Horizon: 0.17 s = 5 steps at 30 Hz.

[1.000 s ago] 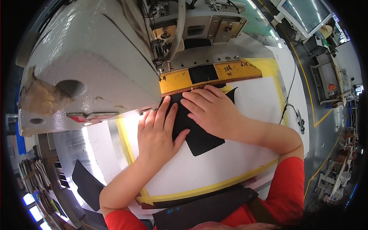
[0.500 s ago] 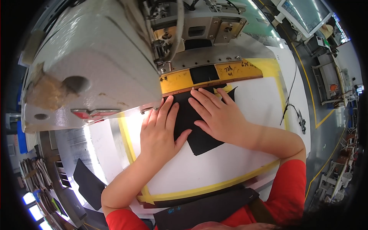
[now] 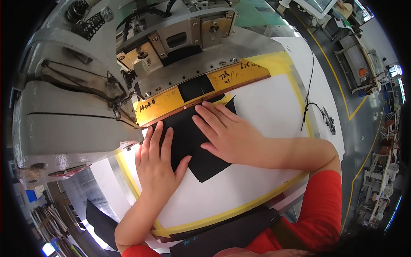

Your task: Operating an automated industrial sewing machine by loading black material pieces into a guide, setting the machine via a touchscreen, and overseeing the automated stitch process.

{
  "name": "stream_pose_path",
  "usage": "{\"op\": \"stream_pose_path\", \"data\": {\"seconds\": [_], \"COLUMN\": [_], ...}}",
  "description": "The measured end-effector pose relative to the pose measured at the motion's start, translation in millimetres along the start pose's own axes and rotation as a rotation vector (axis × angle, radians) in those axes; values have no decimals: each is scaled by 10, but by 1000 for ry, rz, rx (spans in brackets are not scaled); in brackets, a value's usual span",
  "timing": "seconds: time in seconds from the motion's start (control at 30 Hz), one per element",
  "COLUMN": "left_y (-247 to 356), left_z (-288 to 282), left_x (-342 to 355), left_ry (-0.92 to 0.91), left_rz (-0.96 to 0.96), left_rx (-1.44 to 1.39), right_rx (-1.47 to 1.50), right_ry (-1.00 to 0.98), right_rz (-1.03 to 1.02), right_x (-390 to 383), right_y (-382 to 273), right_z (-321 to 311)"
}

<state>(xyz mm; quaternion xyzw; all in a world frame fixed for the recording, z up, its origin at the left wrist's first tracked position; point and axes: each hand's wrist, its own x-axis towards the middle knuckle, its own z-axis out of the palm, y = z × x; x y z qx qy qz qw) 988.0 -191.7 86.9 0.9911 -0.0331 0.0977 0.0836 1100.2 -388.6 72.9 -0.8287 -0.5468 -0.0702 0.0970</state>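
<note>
My left hand [image 3: 157, 173] lies flat with its fingers stretched on the left side of a black fabric piece [image 3: 182, 139]. On the right side of the same piece, my right hand [image 3: 235, 139] rests flat, fingers pointing up toward a yellow clamp plate [image 3: 224, 83]. The fabric's far edge meets the plate's wooden-looking lower edge; whether it runs underneath I cannot tell. A small yellow strip [image 3: 224, 100] shows beside my right fingertips. The grey head of a sewing machine [image 3: 77, 132] stands just left of my left fingers.
Yellow tape [image 3: 239, 210] borders the white work surface [image 3: 265, 113]. Thread snips [image 3: 329, 120] and a black cord [image 3: 309, 85] lie at the right. Another black piece [image 3: 100, 222] sits at the lower left. A metal clamp frame [image 3: 180, 40] spans the back.
My view has turned, so the machine and plate appear farther left and more tilted. Both hands stay flat on the black fabric.
</note>
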Motion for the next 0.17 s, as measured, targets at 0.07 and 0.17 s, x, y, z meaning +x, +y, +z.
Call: {"op": "stream_pose_path", "data": {"seconds": [0.07,0.17], "left_y": [-4,-28], "left_z": [-5,34], "left_x": [4,0], "left_ry": [1,-1], "left_rz": [13,23], "left_rx": [27,38], "right_rx": [-30,-60], "right_ry": [6,-7], "right_rz": [-22,-6], "right_x": [-7,-23], "right_y": [-21,-43], "right_z": [23,23]}}
